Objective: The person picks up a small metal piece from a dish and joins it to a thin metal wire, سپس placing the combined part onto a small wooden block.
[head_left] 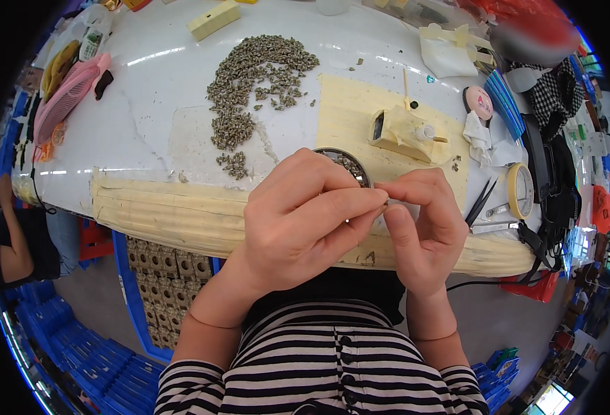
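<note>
My left hand and my right hand meet in front of me at the table's near edge, fingertips pinched together. Between them a tiny metal part just shows; its exact kind is too small to tell. Behind my left fingers is a round dark dish holding small metal pieces, partly hidden by that hand. A heap of small metal fittings spreads over the white table beyond my left hand. Past my right hand stands a block wrapped in cream tape, with a small white cap on it.
Black tweezers, a tape roll and a blue pleated item lie at the right. A pink basket stands at far left. Below the padded table edge sits a blue crate of metal blocks. Another person's arm shows at left.
</note>
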A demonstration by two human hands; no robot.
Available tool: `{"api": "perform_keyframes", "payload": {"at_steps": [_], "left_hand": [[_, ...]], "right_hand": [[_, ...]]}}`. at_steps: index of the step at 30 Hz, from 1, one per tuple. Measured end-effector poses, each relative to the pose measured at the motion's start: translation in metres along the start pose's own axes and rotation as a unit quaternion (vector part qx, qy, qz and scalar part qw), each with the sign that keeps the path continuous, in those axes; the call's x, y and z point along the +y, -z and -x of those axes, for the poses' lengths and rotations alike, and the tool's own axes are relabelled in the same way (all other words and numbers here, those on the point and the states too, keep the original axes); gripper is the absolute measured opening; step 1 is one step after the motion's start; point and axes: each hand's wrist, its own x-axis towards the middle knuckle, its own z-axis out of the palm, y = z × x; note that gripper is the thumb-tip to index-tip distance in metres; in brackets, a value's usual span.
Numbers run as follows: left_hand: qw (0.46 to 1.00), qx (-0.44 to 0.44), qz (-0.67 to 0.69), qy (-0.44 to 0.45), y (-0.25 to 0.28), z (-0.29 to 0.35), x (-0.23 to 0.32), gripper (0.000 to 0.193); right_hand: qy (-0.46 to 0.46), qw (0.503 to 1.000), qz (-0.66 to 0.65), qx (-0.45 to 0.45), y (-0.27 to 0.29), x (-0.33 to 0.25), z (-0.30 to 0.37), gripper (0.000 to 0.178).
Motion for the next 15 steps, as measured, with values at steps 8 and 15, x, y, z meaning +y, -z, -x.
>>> {"api": "perform_keyframes", "payload": {"at_steps": [8, 15], "left_hand": [[1.0, 0.011, -0.02, -0.003, -0.0025, 0.0004, -0.0006, 0.03], [1.0, 0.018, -0.023, -0.001, -0.0029, 0.0004, -0.001, 0.029]], "right_hand": [[-0.005, 1.0, -0.011, 0.015, 0.0013, -0.0014, 0.0005, 0.017], [0.031, 0.999, 0.028, 0.007, 0.0045, -0.0035, 0.0019, 0.018]]}}
